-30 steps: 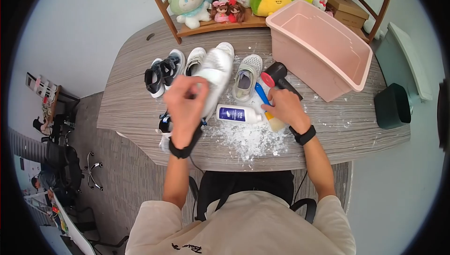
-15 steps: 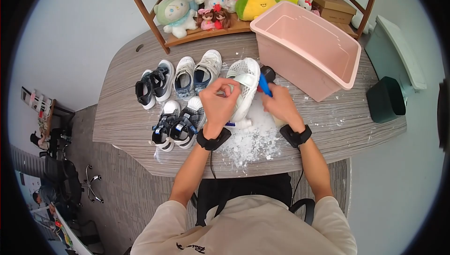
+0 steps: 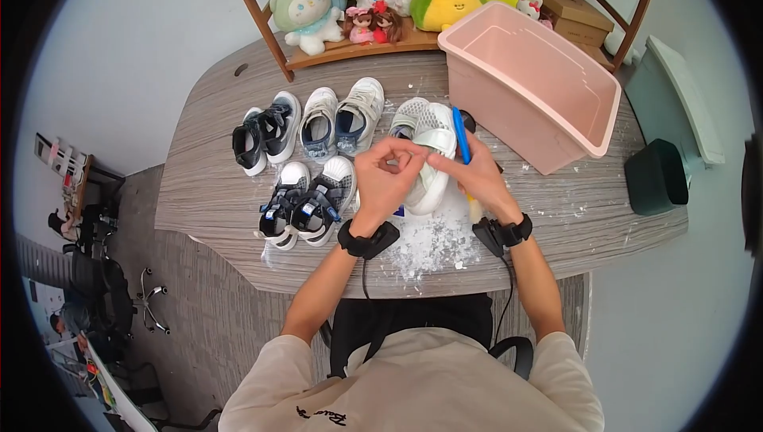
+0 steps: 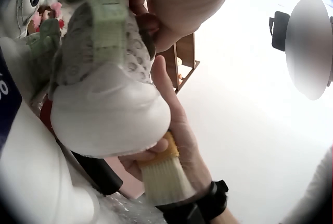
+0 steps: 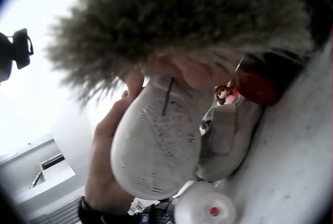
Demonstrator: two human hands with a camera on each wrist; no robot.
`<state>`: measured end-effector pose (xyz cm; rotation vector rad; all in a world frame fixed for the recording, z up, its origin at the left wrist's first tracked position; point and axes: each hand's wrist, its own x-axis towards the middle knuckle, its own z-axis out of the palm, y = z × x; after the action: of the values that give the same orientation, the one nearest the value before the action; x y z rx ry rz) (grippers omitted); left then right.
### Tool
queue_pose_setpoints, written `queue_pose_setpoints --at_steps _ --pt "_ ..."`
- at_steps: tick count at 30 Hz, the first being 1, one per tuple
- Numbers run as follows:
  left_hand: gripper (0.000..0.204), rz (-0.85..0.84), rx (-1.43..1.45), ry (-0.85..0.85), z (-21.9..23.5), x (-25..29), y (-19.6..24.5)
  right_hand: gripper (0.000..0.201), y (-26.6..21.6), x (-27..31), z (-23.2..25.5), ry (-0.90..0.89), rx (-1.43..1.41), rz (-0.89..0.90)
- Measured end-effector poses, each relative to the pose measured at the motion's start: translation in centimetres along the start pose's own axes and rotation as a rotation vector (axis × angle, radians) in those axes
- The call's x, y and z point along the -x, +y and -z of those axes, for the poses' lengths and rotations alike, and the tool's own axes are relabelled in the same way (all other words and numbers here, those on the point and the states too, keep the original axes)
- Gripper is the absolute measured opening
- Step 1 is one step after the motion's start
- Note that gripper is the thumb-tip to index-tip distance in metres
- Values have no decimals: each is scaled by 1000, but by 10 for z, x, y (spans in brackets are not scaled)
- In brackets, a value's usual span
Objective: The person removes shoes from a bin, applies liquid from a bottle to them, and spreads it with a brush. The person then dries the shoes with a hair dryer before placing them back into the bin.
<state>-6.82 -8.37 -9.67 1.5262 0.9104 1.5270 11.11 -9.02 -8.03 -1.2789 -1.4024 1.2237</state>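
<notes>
My left hand (image 3: 385, 178) holds a white shoe (image 3: 429, 196) by its strap side, toe toward me, above the powder-strewn table. A brush with a blue handle (image 3: 460, 134) is gripped in my right hand (image 3: 483, 174), whose thumb is close to the shoe's side. In the left wrist view the brush's pale bristles (image 4: 165, 185) point down beside the rounded toe (image 4: 109, 117). The right wrist view shows the shoe's sole (image 5: 156, 140) beneath the blurred bristles (image 5: 182, 18). The matching shoe (image 3: 405, 112) stands behind, and a white bottle (image 4: 36, 153) lies beneath, mostly hidden in the head view.
White flakes (image 3: 433, 245) are scattered over the tabletop. Several dark shoes (image 3: 322, 201) and pale sneakers (image 3: 359, 114) stand at the left. A pink bin (image 3: 532, 106) is at the back right, by a black device (image 3: 469, 120). Plush toys (image 3: 306, 11) sit on a shelf behind.
My left hand has brought the white shoe rightward from beside the other shoes to the middle. My right hand has lifted the brush from the table and turned its handle upright beside the shoe.
</notes>
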Motion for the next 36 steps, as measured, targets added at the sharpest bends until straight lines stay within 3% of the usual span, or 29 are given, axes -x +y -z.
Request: queue_pose_setpoints --at_steps 3,10,13,15,16,17,20,26,30,34,36 --pt "7 17 38 -37 4 1 -1 54 20 -11 9 -139 -103 -131" --pt "10 -42 264 -182 4 -6 -1 56 15 -4 0 -113 -444 -117" --pt "14 -11 206 -60 6 -17 -6 56 23 -8 -1 -41 -536 -95" --pt "19 -8 -1 67 6 -23 -16 49 21 -8 0 -21 -590 -139" --pt "37 45 -108 -42 9 -22 -11 49 22 -11 1 -20 -587 -135" --pt "37 47 -107 -40 7 -20 -14 45 25 -11 2 -43 -597 -133" --pt "63 208 58 -235 3 -12 -13 40 25 -7 -3 -69 -614 -122" --pt "70 289 -3 -410 12 -20 0 40 21 -6 -5 -37 -566 -112" --pt "79 257 277 -473 23 -22 -21 41 19 -7 -11 3 -461 -23" --pt "80 191 246 -509 30 -25 -26 40 14 -17 -18 27 -386 8" --pt "78 244 183 -327 24 -26 -21 37 14 -26 -17 39 -349 9"
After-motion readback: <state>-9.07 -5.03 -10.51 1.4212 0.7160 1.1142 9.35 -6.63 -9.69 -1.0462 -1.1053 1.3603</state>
